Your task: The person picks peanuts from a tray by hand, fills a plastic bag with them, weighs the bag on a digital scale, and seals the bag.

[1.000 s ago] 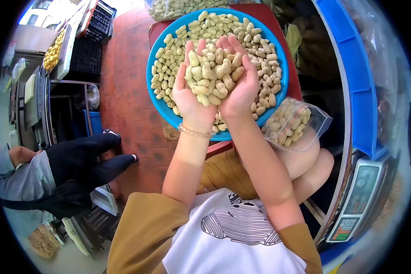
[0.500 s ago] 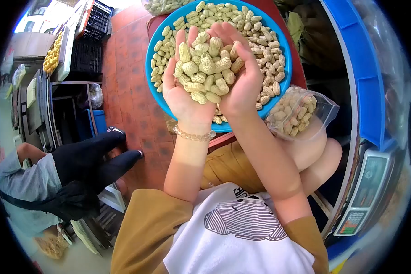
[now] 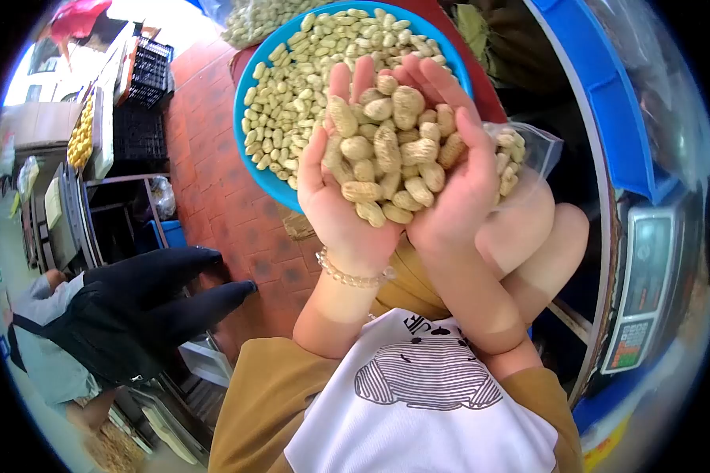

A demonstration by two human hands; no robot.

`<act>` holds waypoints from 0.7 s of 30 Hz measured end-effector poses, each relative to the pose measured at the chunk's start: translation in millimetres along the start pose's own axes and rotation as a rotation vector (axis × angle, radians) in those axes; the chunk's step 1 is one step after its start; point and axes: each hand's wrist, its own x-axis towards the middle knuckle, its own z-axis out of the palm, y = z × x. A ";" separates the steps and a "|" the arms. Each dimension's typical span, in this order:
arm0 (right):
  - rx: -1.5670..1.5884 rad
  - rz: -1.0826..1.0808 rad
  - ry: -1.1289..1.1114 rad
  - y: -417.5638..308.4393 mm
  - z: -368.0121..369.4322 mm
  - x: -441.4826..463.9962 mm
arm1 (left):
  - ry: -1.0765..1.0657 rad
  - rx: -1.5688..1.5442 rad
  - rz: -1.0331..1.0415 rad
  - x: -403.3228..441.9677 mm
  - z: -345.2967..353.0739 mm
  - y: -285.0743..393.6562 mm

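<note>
A wide, round blue plastic basin (image 3: 270,183) full of pale peanuts sits on a red surface, and here's the left hand (image 3: 347,229) with the right hand (image 3: 454,209), palms up, cupped side by side. Fingers are open and curved, not clamped, thumbs spread apart from them, cradling a heap of tan, unshelled peanuts (image 3: 386,150) piled high between the palms! Over by the right forearm, a clear plastic bag (image 3: 543,147) holds more; on the left wrist, a beaded, translucent bracelet (image 3: 353,279). Those cupped shells look dry, ridged and plump, some pinched at the waist.
</note>
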 end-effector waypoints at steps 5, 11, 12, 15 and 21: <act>0.033 -0.054 0.099 -48.0 -23.1 -25.1 | -0.007 0.023 -0.145 -20.1 20.2 -37.7; 0.069 -0.058 0.248 -81.1 -51.1 -53.0 | 0.176 -0.043 -0.316 -47.5 32.2 -74.3; 0.058 -0.047 0.287 -83.9 -53.7 -54.7 | 0.215 -0.044 -0.327 -50.0 32.5 -77.9; 0.073 -0.011 0.379 -87.5 -63.1 -58.3 | 0.306 0.008 -0.360 -54.2 31.3 -85.2; 0.064 0.017 0.392 -90.6 -61.7 -60.9 | 0.359 0.044 -0.411 -53.0 40.7 -84.4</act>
